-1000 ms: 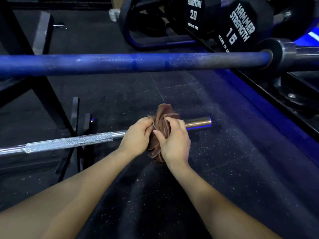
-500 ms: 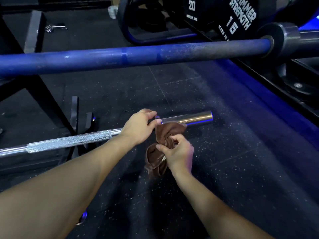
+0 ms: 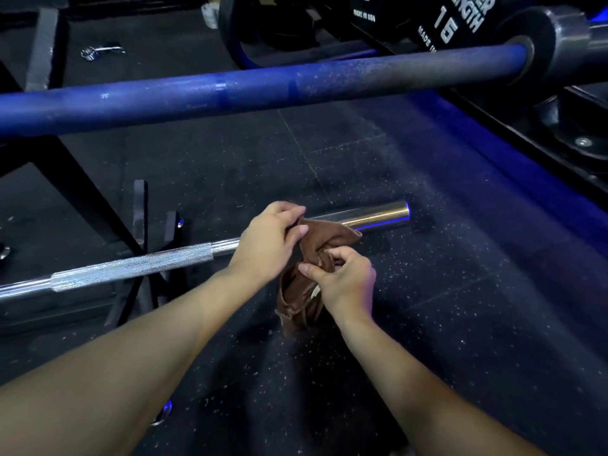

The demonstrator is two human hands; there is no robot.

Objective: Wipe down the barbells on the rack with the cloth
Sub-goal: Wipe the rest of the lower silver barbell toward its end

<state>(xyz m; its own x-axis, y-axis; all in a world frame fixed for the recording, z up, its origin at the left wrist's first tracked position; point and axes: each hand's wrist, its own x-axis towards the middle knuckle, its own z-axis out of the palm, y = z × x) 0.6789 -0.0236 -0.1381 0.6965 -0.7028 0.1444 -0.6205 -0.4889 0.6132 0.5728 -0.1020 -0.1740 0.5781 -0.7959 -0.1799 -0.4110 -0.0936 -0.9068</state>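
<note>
My left hand (image 3: 266,243) pinches the top edge of the cloth (image 3: 304,278) between thumb and fingers, right at the chrome bar (image 3: 131,271), where the smooth sleeve end begins. My right hand (image 3: 345,284) is lower and just to the right, its grip clenched on a bunched fold of the same cloth, with the thumb pressed over the fabric. The cloth is brown and crumpled; its upper part lies against the chrome bar just right of my left hand, and the rest hangs down below my right hand over the floor (image 3: 460,291). The chrome bar runs from the left edge, knurled in the middle stretch, to a polished end that sticks out free on the right past the cloth. It sits low on a black rack (image 3: 139,212) whose uprights stand behind it. Higher and farther from me, a blue bar (image 3: 230,90) crosses the whole view, dusted with pale specks toward its right end, where it meets a dark collar (image 3: 539,41). Behind that, a black dumbbell (image 3: 454,24) shows white lettering and the number 15. The floor is dark speckled rubber, lit blue along the right side. Both forearms are bare.
</note>
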